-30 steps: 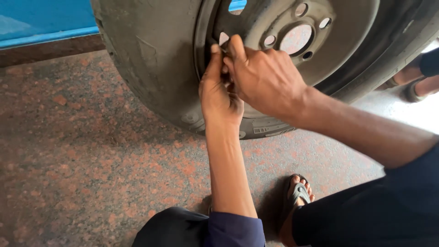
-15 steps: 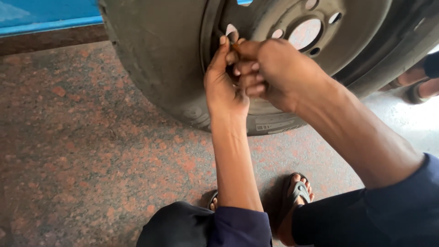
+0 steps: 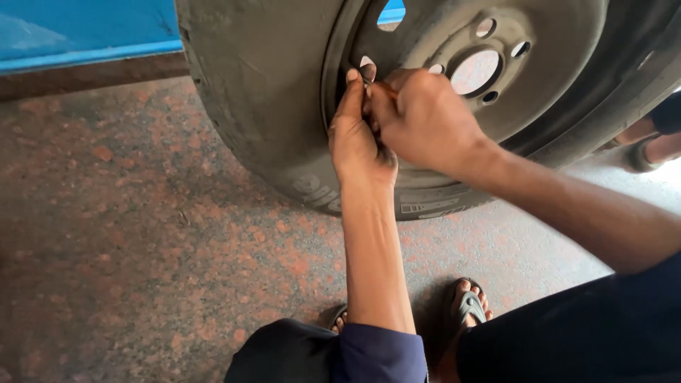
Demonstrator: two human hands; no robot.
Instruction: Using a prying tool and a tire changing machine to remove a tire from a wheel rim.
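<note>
both hands bunched at the left inner edge of the steel rim [image 3: 539,85], just where it meets the tyre [image 3: 262,99]. left hand [image 3: 358,138] reaching straight up, fingertips pressed to the rim lip; right hand [image 3: 425,117] coming in from the right, fingers curled together over a small part, too hidden to identify. equally near, touching each other.

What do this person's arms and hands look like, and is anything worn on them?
Both hands are bare: no gloves, rings or watch show on the left hand or the right hand. Both forearms are uncovered. The left arm ends in a dark blue sleeve pushed up near the elbow. No sleeve is visible on the right arm.
</note>
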